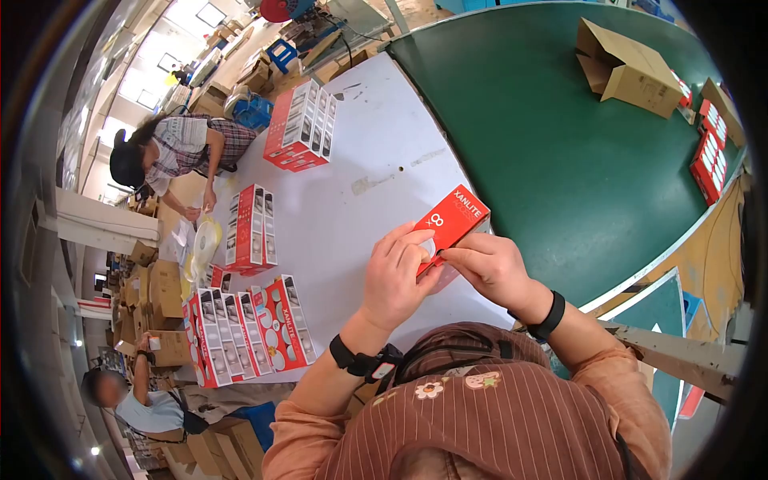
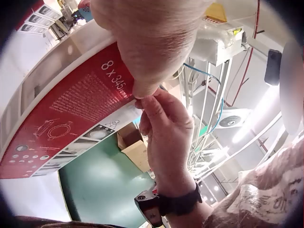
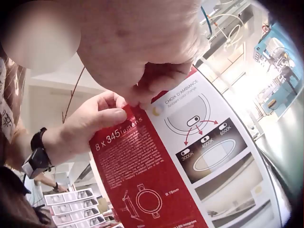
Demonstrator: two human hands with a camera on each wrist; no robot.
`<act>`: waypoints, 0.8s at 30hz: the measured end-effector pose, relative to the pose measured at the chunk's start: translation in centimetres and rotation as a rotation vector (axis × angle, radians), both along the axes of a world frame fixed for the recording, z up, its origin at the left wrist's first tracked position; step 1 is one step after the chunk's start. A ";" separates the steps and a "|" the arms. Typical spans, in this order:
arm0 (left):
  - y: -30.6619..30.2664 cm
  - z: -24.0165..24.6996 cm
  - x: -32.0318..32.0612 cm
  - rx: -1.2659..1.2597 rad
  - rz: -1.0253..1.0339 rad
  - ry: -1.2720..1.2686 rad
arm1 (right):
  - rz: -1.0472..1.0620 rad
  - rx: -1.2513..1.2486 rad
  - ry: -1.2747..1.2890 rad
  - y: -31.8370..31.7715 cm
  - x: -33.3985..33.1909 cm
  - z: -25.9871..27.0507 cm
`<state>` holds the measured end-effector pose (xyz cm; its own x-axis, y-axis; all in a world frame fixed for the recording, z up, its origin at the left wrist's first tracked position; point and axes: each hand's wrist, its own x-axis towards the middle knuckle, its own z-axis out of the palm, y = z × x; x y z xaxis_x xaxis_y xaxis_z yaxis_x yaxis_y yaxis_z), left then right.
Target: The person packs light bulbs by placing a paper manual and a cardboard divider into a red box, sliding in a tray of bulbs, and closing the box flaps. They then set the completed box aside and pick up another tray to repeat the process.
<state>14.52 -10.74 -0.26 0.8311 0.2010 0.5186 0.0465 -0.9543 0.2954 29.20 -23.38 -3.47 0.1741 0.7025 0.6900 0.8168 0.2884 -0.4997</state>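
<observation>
A red printed box (image 1: 460,214) is held up over the white table, its near end between the two hands. The left hand (image 1: 394,276) grips the box's left side, with its thumb near the end edge. At that same end the right hand (image 1: 494,268) pinches the edge with thumb and index finger. In the left wrist view the red side (image 2: 71,109) shows small white print, and the fingertips of both hands meet at its corner. In the right wrist view the white panel (image 3: 209,137) faces up beside the red one, with the left thumb on the corner.
Stacks of similar boxes (image 1: 300,126) stand on the white table (image 1: 384,104), more at its left (image 1: 248,332). An open carton (image 1: 640,76) and red boxes (image 1: 707,168) lie on the green table (image 1: 520,120). Two other people (image 1: 180,152) are at the left.
</observation>
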 end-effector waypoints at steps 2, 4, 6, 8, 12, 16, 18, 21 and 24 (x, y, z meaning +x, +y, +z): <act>-0.1 -0.2 0.1 -0.006 0.007 -0.010 | -0.051 0.016 0.241 -0.4 -0.4 -0.6; -0.2 -0.2 0.1 -0.034 0.018 -0.017 | -0.055 -0.051 0.291 -0.8 -0.6 -0.9; -0.3 0.3 0.1 -0.022 0.007 -0.002 | -0.062 -0.113 0.338 -1.0 -0.7 -1.0; -0.4 0.4 0.1 -0.008 -0.004 0.013 | -0.058 -0.138 0.491 -0.8 -1.2 -1.0; -0.7 1.0 0.2 -0.028 0.002 0.037 | 0.004 -0.159 0.806 -0.7 -1.6 -1.2; -0.3 1.3 0.1 -0.095 -0.007 0.094 | 0.180 -0.286 1.046 -0.9 -1.2 -1.4; 0.0 0.8 0.1 -0.121 0.002 0.085 | 0.184 -0.278 1.005 -1.0 -1.1 -1.1; -0.4 1.4 0.4 -0.162 0.036 0.104 | 0.157 -0.289 0.904 -1.1 -0.9 -0.3; -0.6 2.4 0.6 -0.126 0.062 0.168 | 0.084 -0.194 0.702 -1.0 -1.0 -0.6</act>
<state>15.11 -11.34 2.14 0.8874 0.3094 0.3417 0.1628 -0.9039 0.3956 28.19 -24.38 -4.11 0.4700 0.8310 0.2975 0.2642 0.1892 -0.9457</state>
